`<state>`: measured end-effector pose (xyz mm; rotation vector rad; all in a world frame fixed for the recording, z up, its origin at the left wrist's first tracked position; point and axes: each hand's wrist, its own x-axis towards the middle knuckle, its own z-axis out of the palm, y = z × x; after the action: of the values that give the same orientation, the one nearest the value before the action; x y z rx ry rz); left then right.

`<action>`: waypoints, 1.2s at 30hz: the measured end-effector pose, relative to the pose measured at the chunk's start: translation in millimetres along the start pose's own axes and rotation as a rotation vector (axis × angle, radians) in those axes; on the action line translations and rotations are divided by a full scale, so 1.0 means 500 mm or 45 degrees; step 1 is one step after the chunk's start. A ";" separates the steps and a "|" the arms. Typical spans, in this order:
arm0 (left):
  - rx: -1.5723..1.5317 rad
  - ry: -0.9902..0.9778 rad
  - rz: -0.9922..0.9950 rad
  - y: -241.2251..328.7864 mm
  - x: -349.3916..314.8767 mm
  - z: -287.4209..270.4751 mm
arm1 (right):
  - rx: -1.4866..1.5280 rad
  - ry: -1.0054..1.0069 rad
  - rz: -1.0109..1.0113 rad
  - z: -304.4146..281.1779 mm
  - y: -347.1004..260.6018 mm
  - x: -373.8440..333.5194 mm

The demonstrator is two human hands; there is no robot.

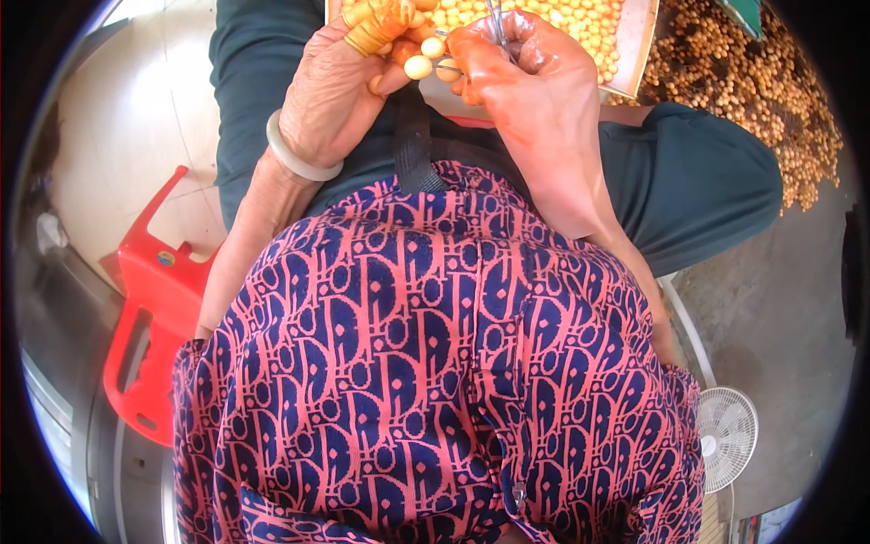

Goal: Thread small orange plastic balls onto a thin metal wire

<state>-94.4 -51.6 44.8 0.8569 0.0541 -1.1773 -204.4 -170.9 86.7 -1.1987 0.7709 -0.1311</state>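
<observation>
I could pass over the right thigh (pixel 693 177) to the tray's (pixel 637 45) near-right corner; the right hand (pixel 535 77) blocks its near edge, heaped brown fruit (pixel 743 91) its right.

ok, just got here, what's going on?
A seated person is working bare-armed over their lap. The right hand holds a thin metal tool; the left hand, in yellow finger covers, has small round yellow pieces at its fingertips. Beyond sits a tray of similar pieces, with a brown pile to the right.
</observation>
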 end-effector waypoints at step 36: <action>-0.185 -0.046 -0.083 -0.003 -0.009 -0.021 | -0.501 0.239 -0.095 0.038 -0.047 -0.020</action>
<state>-93.5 -41.7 38.9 0.7105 0.1370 -1.2336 -193.5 -160.4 114.8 -1.6058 0.9444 -0.1596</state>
